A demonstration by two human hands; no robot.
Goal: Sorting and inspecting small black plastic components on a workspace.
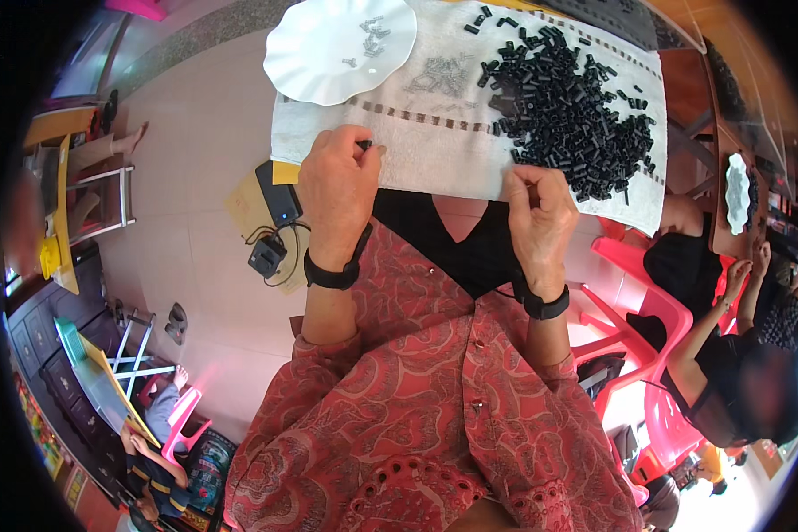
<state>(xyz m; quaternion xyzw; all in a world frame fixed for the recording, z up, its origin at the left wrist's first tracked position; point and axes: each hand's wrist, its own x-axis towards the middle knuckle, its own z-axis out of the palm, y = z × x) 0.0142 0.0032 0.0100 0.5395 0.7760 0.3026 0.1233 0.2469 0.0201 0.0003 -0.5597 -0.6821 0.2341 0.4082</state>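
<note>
My left hand (pixel 337 191) is closed in a pinch round a small black plastic piece (pixel 363 144), over the near left edge of a white cloth (pixel 328 137). My right hand (pixel 542 213) is also pinched, at the cloth's front edge beside a large heap of small black plastic pieces (pixel 572 111). Whatever its fingers hold, if anything, is hidden. Beyond the hands lies a loose cluster of small clear pieces (pixel 441 75). A white plate with a wavy rim (pixel 306 62) stands at the far left of the cloth with several clear pieces on it.
On the floor to the left lie a black box (pixel 278 195) and a black device with cables (pixel 267 256). A pink plastic chair (pixel 643 306) stands at the right. Another person's hands (pixel 747 268) are near a table at the far right; others sit at the left.
</note>
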